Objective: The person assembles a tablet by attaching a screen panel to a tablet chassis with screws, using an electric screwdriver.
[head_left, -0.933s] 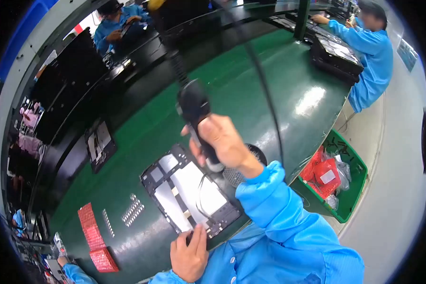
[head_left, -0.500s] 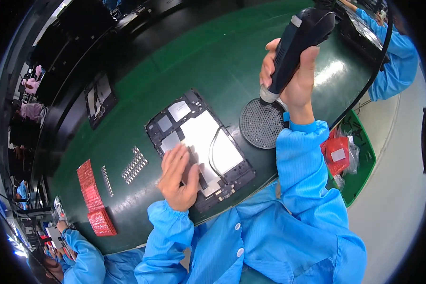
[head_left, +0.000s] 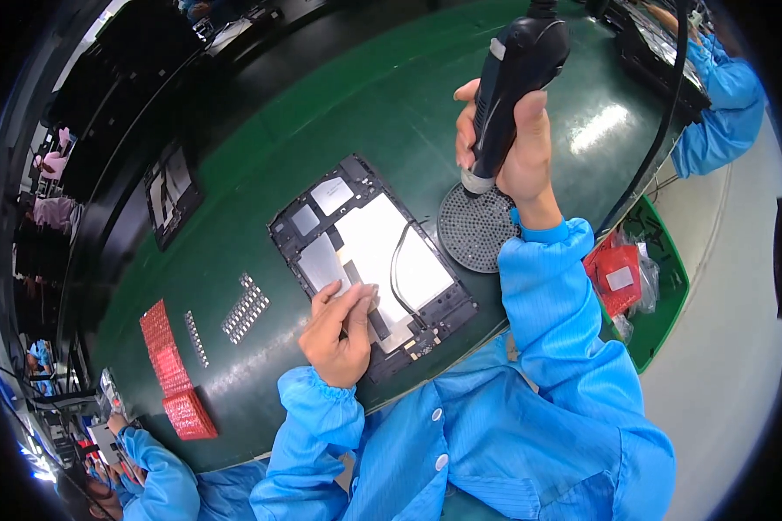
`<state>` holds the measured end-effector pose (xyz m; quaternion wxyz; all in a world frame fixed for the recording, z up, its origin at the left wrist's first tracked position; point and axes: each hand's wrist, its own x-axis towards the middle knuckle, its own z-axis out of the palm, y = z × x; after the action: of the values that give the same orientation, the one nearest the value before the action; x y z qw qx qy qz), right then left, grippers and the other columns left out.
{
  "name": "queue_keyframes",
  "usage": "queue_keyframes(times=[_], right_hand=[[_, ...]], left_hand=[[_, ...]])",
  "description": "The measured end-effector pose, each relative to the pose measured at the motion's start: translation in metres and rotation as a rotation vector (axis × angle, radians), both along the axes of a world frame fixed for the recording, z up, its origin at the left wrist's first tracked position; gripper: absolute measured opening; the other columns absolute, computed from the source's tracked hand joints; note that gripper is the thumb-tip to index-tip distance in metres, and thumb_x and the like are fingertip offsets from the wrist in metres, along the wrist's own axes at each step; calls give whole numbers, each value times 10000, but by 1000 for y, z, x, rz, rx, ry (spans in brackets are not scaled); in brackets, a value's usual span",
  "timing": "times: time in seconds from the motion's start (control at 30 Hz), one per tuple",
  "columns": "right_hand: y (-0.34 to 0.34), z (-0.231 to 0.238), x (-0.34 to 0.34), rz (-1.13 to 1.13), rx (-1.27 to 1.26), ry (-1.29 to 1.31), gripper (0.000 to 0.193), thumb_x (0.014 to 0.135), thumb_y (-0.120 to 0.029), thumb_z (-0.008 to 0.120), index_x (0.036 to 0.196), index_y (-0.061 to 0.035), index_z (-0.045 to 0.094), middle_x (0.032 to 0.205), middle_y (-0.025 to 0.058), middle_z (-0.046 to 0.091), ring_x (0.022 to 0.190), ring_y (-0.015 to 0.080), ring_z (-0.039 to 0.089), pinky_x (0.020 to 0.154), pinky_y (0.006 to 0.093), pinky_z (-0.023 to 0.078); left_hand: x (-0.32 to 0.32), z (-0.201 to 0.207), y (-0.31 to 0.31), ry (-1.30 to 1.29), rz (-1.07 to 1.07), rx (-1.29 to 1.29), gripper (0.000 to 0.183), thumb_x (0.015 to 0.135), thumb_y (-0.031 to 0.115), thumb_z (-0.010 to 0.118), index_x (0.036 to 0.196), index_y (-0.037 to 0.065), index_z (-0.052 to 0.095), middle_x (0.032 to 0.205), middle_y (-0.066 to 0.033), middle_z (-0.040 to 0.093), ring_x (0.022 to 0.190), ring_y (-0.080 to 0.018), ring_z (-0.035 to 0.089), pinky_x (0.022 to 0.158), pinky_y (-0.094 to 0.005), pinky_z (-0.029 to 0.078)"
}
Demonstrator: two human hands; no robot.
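My right hand [head_left: 523, 161] is wrapped round a black electric screwdriver [head_left: 514, 82], held tilted with its light-coloured nose down. That nose is over the round dark dish [head_left: 473, 233] with many small holes, and whether it touches I cannot tell. An opened tablet [head_left: 413, 273] lies on the green table, its black frame around silver-white plates and a thin black cable. Low on the tablet's left side, my left hand [head_left: 337, 340] has thumb and forefinger drawn together beside a dark flat strip [head_left: 367, 300]. What the fingertips pinch, if anything, is too small to make out.
Left on the table lie small metallic parts in rows [head_left: 246, 308], a narrow strip [head_left: 196, 339] and red bubble wrap [head_left: 169, 360]. Another opened device [head_left: 172, 195] is farther back. A green bin [head_left: 667, 304] with red packets stands right. Co-workers' blue sleeves [head_left: 725, 117] show at both sides.
My left hand's fingers have gone from spread on the tablet to drawn together. My right hand has shifted slightly left with the screwdriver. The tablet sits a little farther right in view.
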<state>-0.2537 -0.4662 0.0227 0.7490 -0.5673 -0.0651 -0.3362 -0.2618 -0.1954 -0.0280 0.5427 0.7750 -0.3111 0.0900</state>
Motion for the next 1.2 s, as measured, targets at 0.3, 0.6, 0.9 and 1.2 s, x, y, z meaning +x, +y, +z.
queue_keyframes(times=[0.3,0.6,0.9,1.2], right_hand=[[1,-4,3,-5,3,-2,654,889,-597,450,999,37,568,647,83,569,505,120,547,462,224,435],[6,-5,1,12,-49,-13,616,899,-561,471,1018,35,568,665,77,578,514,116,550,467,226,442],[12,15,-21,218,22,-96,926,778,-782,389,1212,34,451,752,70,526,593,174,524,548,316,422],[121,50,-9,316,50,-85,947,738,-850,272,1096,4,469,609,65,505,450,161,499,426,302,425]], left_hand=[[4,1,6,-123,-50,59,154,799,-87,619,929,-13,658,966,-172,673,849,-242,669,854,-364,488],[9,12,25,-26,156,-6,106,732,-47,716,789,-28,628,772,-124,649,713,-205,623,667,-284,500],[31,5,80,578,178,-124,117,812,5,680,909,-58,657,812,-79,666,736,-116,628,683,-227,510],[48,6,61,728,40,-199,109,826,33,671,884,-57,650,796,-70,669,694,-100,625,638,-206,509]])
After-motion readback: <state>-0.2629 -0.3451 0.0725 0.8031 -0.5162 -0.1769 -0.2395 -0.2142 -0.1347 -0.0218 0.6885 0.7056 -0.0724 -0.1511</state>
